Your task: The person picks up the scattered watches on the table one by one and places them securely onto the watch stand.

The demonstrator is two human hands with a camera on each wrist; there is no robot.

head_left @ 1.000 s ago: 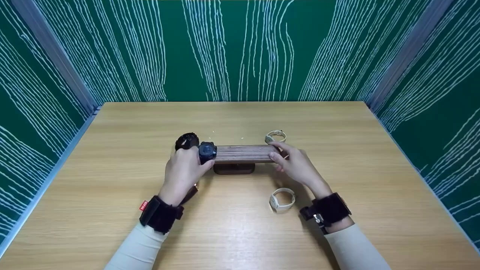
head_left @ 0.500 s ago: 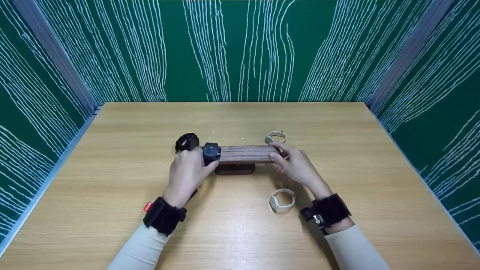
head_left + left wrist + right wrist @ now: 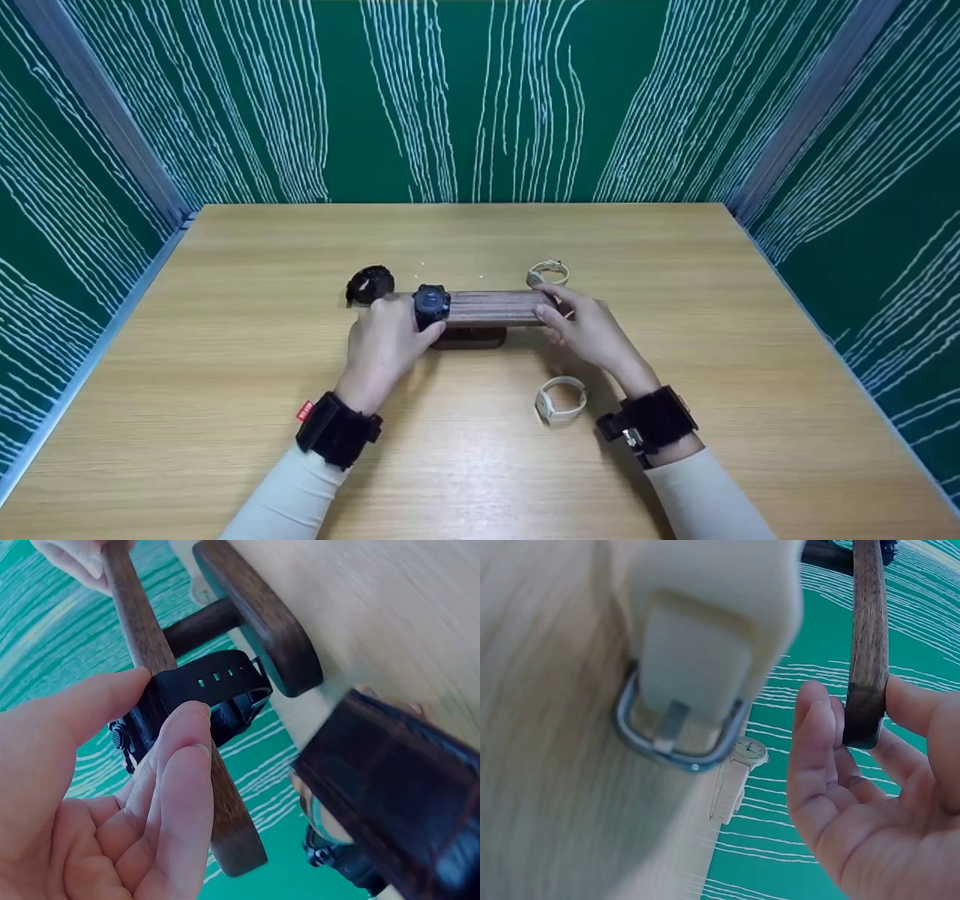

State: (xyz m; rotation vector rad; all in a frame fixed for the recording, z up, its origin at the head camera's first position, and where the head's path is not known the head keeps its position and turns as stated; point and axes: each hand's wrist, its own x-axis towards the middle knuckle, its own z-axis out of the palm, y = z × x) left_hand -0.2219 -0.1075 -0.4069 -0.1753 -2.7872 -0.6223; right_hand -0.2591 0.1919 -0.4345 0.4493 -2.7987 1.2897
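A dark wooden watch stand (image 3: pixel 495 306), a bar on a post and base, stands in the middle of the table. A black wristwatch (image 3: pixel 431 301) with a perforated strap is looped around the bar's left part. My left hand (image 3: pixel 386 337) pinches this watch between thumb and fingers; the strap (image 3: pixel 202 681) shows under the bar in the left wrist view. At the bar's right end my right hand (image 3: pixel 589 330) grips the wood, thumb on one side and fingers on the other, as the right wrist view shows on the bar end (image 3: pixel 865 716).
Another black watch (image 3: pixel 370 285) lies left behind the stand. A cream watch (image 3: pixel 549 273) sits behind the bar's right end, and a second cream watch (image 3: pixel 561 399) in front. A dark brown leather strap (image 3: pixel 397 795) looms close in the left wrist view. Green walls border the table.
My left hand slides the black wristwatch to the right along the bar, a small way toward the middle. The right hand keeps its grip on the bar's end.
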